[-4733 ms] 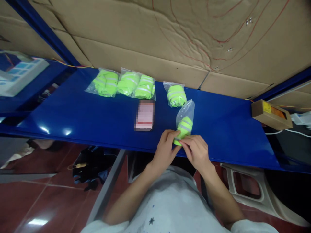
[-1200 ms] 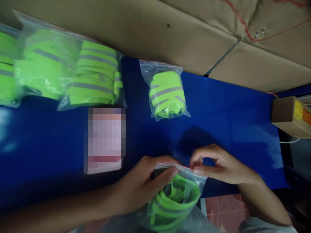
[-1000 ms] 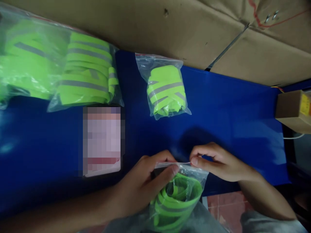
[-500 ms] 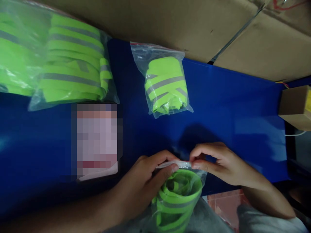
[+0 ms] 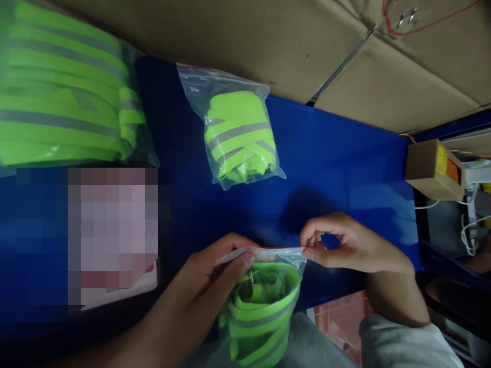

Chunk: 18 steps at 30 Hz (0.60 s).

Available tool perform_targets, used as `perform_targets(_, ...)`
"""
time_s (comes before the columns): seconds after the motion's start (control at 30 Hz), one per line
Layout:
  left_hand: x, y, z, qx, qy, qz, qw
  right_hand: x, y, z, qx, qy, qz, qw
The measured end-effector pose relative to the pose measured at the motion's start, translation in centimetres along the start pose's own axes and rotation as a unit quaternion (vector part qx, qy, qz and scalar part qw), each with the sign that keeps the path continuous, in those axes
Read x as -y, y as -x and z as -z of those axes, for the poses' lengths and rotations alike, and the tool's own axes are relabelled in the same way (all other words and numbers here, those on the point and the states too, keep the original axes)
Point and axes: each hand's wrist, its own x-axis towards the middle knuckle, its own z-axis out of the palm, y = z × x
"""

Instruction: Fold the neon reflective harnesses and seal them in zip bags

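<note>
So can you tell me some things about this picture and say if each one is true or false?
1. The left hand is holding the top edge of a clear bag. True.
2. The right hand is holding a pencil. False: its thumb and finger are at the right end of that same bag's top edge.
3. The roll in the held bag is bright green with grey stripes. True.
4. Another bagged roll lies on the table. True.
5. The table is yellow. False: it is blue.
6. The cardboard box is on the left side of the picture. False: it is on the right side.
</note>
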Motion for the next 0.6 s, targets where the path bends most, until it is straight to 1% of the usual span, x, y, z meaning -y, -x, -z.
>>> perform_targets(0.2, -0.1, 0.0, 0.0, -0.003, -0.003, -0.008, 1.000, -0.2, -0.3, -0.4, -0.004, 0.012, 0.022, 1.000)
perform_targets(0.27, -0.2, -0.1, 0.0, -0.003, -0.005, -0.006, 1.000, -0.2, -0.3, -0.7, -0.013, 0.007, 0.018, 1.000)
perform_targets(0.37, -0.3, -0.2, -0.1, -0.007, 0.000, -0.006, 1.000, -0.1, -0.3, -1.2, -0.025, 0.009, 0.012, 1.000)
perform_targets(0.43, -0.4, -0.2, -0.2, -0.009, 0.002, -0.007, 1.000, -0.1, -0.4, -1.7, -0.025, 0.016, 0.019, 0.999)
perform_targets(0.53, -0.4, 0.0, -0.2, -0.009, -0.014, -0.010, 1.000, 0.0, -0.5, -2.3, -0.030, 0.004, 0.028, 0.999)
perform_targets(0.6, -0.4, 0.0, -0.2, -0.004, -0.025, -0.013, 1.000, 0.0, -0.6, -2.7, -0.046, -0.003, 0.029, 0.999)
